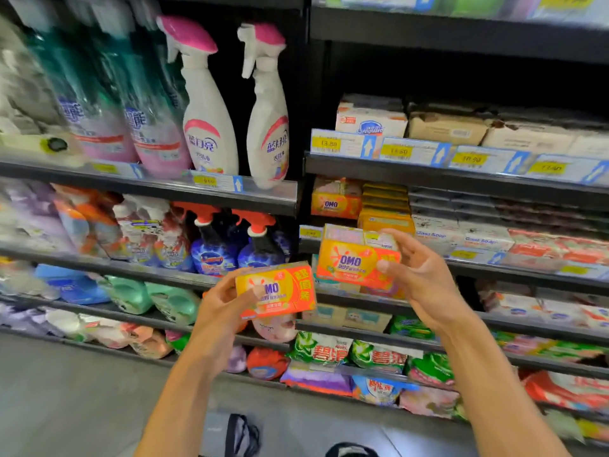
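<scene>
I stand in front of shop shelves with a yellow and orange OMO soap pack in each hand. My left hand [219, 305] grips one OMO pack [280, 290] by its left end, thumb across the front. My right hand [418, 275] holds the other OMO pack [354, 260] a little higher and to the right, thumb on its front and fingers curled over its top edge. Both packs are held in the air in front of the shelves, close together but apart. Another OMO pack [334, 202] lies on the shelf behind.
White spray bottles with pink triggers [209, 127] stand on the upper left shelf. Boxed soaps [370, 122] and yellow price tags [326, 144] line the right shelves. Detergent bags [321, 352] fill the lower shelves. The grey floor [66, 390] is below, with my sandalled foot [242, 435] visible.
</scene>
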### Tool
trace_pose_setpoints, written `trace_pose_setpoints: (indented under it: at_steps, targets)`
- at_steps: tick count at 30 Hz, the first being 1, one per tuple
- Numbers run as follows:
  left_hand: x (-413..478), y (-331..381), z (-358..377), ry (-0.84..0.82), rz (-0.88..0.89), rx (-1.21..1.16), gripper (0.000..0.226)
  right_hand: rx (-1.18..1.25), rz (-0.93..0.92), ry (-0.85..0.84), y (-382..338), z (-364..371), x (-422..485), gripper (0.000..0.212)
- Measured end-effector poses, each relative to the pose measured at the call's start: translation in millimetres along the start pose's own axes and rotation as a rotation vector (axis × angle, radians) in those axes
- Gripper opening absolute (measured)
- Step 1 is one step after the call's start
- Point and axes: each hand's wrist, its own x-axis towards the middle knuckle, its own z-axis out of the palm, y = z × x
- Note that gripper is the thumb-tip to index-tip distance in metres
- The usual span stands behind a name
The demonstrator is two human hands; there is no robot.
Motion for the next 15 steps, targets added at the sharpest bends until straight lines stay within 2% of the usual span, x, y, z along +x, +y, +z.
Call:
trace_pose_setpoints:
  at_steps: [4, 6, 10, 15]
  targets:
    - [13, 5, -12, -0.066, -0.005, -0.024, 0.057, -0.103, -0.038, 0.035, 0, 15, 7, 0.067]
    - [20, 7, -14, -0.089, -0.002, -0.032, 0.055, -0.134, -0.055, 0.048, 0, 18, 12, 0.059]
    - [31, 9, -17, -0.132, 0.036, -0.053, 0.050, -0.212, -0.101, 0.077, -3, 17, 26, 0.053]
    - [45, 6, -20, -0.155, 0.072, -0.036, 0.053, -0.374, -0.159, 0.125, -9, 14, 54, 0.059]
